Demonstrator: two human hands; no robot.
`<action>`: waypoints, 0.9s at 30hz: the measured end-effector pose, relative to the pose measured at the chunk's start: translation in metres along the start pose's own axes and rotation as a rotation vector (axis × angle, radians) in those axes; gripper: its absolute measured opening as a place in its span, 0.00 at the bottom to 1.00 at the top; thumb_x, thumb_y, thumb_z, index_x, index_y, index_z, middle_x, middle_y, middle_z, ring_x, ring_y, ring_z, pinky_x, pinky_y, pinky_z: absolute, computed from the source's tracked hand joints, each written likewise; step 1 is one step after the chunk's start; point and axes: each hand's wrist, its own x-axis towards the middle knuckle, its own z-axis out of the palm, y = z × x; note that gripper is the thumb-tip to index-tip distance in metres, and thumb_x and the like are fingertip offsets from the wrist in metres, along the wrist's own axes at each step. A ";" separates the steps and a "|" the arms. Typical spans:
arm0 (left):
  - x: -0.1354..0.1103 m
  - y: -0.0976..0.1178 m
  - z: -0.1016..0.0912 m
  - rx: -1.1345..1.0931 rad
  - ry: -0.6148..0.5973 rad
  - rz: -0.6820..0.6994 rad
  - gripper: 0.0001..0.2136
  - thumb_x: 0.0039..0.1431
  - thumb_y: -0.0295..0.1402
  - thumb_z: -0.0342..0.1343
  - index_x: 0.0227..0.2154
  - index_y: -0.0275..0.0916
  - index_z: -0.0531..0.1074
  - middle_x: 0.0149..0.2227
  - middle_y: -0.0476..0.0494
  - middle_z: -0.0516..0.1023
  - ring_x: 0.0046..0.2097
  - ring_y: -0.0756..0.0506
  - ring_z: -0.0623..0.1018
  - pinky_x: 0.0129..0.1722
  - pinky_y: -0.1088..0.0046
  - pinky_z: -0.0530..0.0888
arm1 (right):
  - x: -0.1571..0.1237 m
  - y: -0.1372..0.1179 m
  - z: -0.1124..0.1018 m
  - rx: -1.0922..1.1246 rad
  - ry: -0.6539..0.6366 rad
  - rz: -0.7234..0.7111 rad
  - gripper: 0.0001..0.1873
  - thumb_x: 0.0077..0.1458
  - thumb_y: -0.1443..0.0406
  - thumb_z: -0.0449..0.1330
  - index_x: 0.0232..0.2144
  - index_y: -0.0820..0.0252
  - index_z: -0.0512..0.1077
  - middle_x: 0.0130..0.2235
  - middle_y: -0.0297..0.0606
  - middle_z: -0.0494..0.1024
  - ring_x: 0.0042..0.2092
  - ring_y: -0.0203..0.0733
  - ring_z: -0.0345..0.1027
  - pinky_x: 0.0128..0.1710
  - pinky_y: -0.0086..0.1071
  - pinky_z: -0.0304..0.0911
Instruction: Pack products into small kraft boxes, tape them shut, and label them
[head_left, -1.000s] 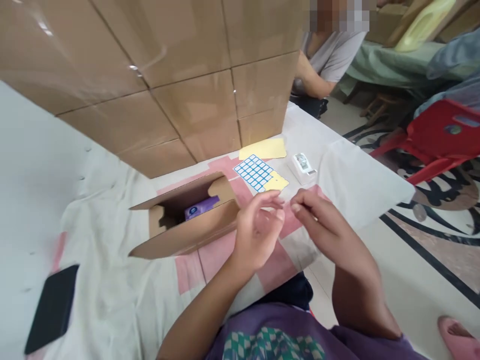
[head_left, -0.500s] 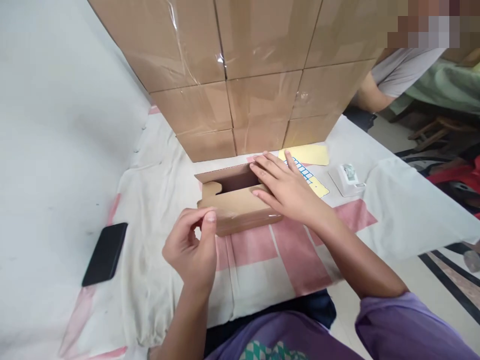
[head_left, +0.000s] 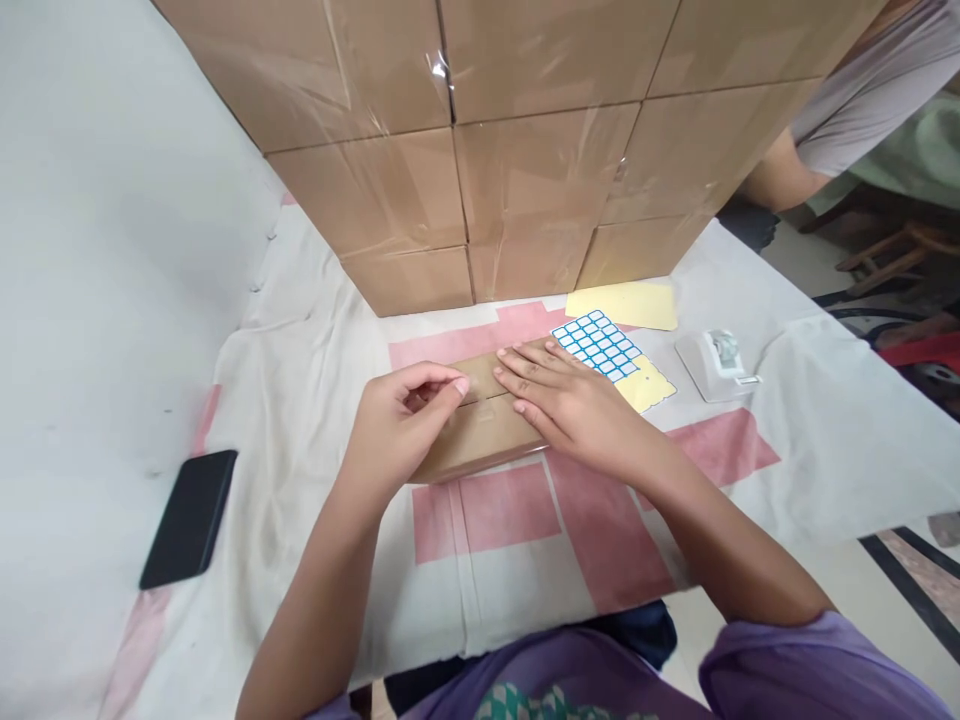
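Observation:
A small brown cardboard box (head_left: 480, 445) lies on the white and pink cloth (head_left: 510, 510) with its flaps folded down. My right hand (head_left: 574, 405) lies flat on the box top, fingers stretched out over the flap seam. My left hand (head_left: 401, 425) rests on the left part of the box top, its fingers curled and its thumb and forefinger pinched at the seam. What the pinch holds, if anything, is too small to see.
A wall of taped cardboard cartons (head_left: 510, 140) stands just behind. A blue-bordered label sheet (head_left: 600, 345) on yellow backing, another yellow sheet (head_left: 622, 305) and a small white label device (head_left: 716, 362) lie to the right. A black phone (head_left: 187, 518) lies left. Another person's arm (head_left: 787, 170) shows at top right.
The box stood open with a purple item inside; its flaps are now down. My right hand went from the far flap to flat on top, and my left hand came onto the box.

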 end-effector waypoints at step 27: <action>-0.002 0.002 0.018 0.124 -0.065 -0.039 0.04 0.58 0.37 0.65 0.32 0.43 0.81 0.27 0.54 0.79 0.29 0.52 0.74 0.31 0.74 0.70 | -0.001 0.001 0.001 0.062 0.042 0.020 0.22 0.72 0.65 0.50 0.63 0.60 0.72 0.66 0.44 0.72 0.70 0.53 0.61 0.71 0.58 0.55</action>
